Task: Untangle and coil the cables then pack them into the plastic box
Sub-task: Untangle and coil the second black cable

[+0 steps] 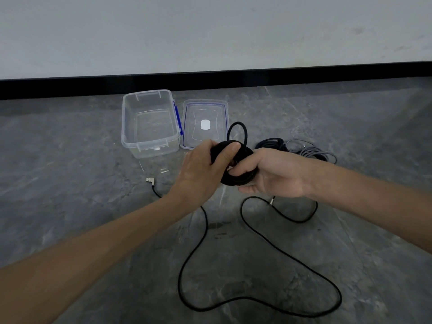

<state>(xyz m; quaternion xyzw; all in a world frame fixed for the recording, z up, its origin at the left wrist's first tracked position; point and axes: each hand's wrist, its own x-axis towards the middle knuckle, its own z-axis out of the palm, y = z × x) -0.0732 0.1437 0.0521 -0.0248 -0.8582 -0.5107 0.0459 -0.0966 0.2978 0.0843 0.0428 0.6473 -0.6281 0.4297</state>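
A black cable, half coiled, is trailing across the floor. The clear plastic box is standing open behind it.

Nothing readable here, tbh. The only label-ish thing is a small white sticker in the middle of the clear lid, just right of the plastic box, and I can't make out any lettering on it.
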